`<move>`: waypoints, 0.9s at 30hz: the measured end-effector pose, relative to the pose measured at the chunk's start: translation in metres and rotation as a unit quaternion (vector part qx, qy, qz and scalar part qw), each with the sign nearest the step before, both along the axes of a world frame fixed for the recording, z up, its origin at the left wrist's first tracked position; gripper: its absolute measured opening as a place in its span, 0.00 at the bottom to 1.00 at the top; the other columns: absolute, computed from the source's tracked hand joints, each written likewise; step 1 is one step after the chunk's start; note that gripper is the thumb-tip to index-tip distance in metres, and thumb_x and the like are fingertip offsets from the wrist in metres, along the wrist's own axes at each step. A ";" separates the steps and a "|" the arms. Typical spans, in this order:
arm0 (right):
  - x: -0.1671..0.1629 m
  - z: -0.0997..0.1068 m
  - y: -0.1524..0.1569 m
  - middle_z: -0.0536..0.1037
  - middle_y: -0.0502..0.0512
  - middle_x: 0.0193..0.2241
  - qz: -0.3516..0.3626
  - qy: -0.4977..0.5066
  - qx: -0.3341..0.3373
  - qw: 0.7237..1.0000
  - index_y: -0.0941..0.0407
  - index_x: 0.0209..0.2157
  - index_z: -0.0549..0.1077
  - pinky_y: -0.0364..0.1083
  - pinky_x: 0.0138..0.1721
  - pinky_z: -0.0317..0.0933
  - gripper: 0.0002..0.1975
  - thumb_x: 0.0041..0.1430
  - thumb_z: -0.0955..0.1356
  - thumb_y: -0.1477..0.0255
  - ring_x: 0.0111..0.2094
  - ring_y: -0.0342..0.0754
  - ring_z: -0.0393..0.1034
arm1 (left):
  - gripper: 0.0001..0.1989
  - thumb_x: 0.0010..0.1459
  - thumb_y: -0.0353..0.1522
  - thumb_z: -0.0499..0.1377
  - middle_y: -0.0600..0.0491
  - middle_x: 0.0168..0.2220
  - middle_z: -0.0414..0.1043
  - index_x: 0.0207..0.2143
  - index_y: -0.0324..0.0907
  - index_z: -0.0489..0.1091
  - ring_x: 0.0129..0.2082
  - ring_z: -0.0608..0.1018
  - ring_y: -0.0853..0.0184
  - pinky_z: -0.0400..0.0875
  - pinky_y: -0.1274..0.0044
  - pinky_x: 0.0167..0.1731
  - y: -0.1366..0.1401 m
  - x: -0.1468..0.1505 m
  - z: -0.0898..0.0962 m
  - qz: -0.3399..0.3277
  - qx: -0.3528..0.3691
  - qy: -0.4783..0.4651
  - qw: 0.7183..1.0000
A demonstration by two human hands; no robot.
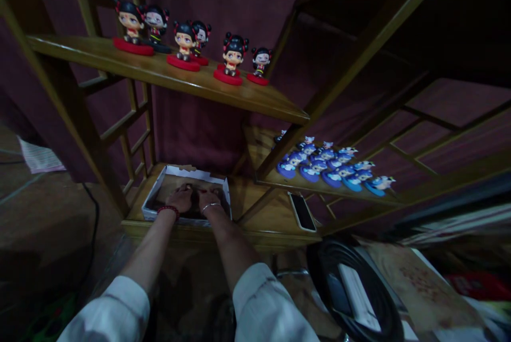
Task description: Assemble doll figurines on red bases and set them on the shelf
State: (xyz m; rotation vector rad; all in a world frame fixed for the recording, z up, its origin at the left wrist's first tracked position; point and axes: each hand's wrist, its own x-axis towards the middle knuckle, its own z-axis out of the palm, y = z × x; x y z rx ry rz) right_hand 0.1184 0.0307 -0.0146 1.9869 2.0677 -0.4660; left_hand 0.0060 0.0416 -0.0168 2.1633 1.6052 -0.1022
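Observation:
A shallow white-edged cardboard box point(228, 195) lies open on the lowest wooden shelf. Both hands reach down into it, side by side. My left hand point(181, 198), with a dark red bead bracelet at the wrist, is in its middle part. Close to its right is my right hand point(208, 198), wearing a light bangle. Small dark shapes show beside the fingers, too dim to name. The fingers point away from me and are mostly lost in shadow, so whether they grip anything is unclear.
Several black-haired figurines on red bases point(184, 46) stand on the upper shelf point(167, 73). Blue-and-white figurines point(315, 163) crowd the middle right shelf. A phone point(302, 212) lies on the lowest shelf. Below right is a coiled black hose or cable point(319, 267). Wooden posts frame the shelves.

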 end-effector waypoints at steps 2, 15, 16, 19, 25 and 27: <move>0.001 0.001 0.001 0.70 0.60 0.47 -0.002 0.005 0.003 1.000 0.53 0.50 0.64 0.51 0.48 0.54 0.21 0.57 0.54 0.80 0.50 0.49 0.61 | 0.21 0.50 0.27 0.46 0.42 0.55 0.55 0.48 0.39 0.62 0.51 0.64 0.56 0.61 0.67 0.45 -0.001 0.002 0.000 0.007 0.001 0.011 1.000; 0.003 0.012 -0.004 0.72 0.60 0.44 0.006 0.004 0.009 1.000 0.59 0.45 0.68 0.50 0.48 0.55 0.17 0.55 0.58 0.80 0.47 0.49 0.63 | 0.19 0.52 0.28 0.45 0.42 0.50 0.60 0.45 0.41 0.65 0.49 0.66 0.58 0.61 0.68 0.44 0.001 0.009 0.002 0.012 -0.006 0.042 0.999; 0.004 0.013 -0.004 0.72 0.60 0.44 0.007 0.004 0.009 1.000 0.59 0.45 0.68 0.49 0.48 0.55 0.17 0.55 0.58 0.80 0.47 0.49 0.63 | 0.18 0.52 0.28 0.46 0.42 0.50 0.61 0.44 0.40 0.66 0.49 0.65 0.58 0.61 0.68 0.45 0.001 0.009 0.001 0.008 -0.004 0.042 0.999; 0.006 0.014 -0.005 0.72 0.60 0.44 0.011 0.007 0.009 1.000 0.60 0.46 0.67 0.47 0.49 0.54 0.17 0.54 0.59 0.80 0.47 0.47 0.63 | 0.16 0.52 0.28 0.46 0.43 0.48 0.64 0.41 0.38 0.69 0.50 0.64 0.58 0.59 0.69 0.47 0.003 0.011 -0.001 -0.004 0.000 0.040 0.999; 0.007 0.014 -0.003 0.71 0.59 0.45 0.019 0.014 0.011 1.000 0.59 0.48 0.65 0.45 0.49 0.56 0.20 0.52 0.60 0.80 0.48 0.47 0.64 | 0.18 0.52 0.26 0.44 0.38 0.45 0.67 0.41 0.33 0.69 0.46 0.69 0.58 0.64 0.71 0.42 0.005 0.012 -0.001 0.008 0.002 0.039 0.999; 0.006 0.013 -0.003 0.72 0.58 0.45 0.017 0.013 0.010 1.000 0.58 0.48 0.66 0.45 0.48 0.57 0.20 0.52 0.60 0.80 0.47 0.48 0.64 | 0.18 0.52 0.25 0.43 0.38 0.43 0.69 0.40 0.32 0.69 0.45 0.70 0.59 0.64 0.72 0.41 0.005 0.012 0.000 0.009 0.006 0.033 0.999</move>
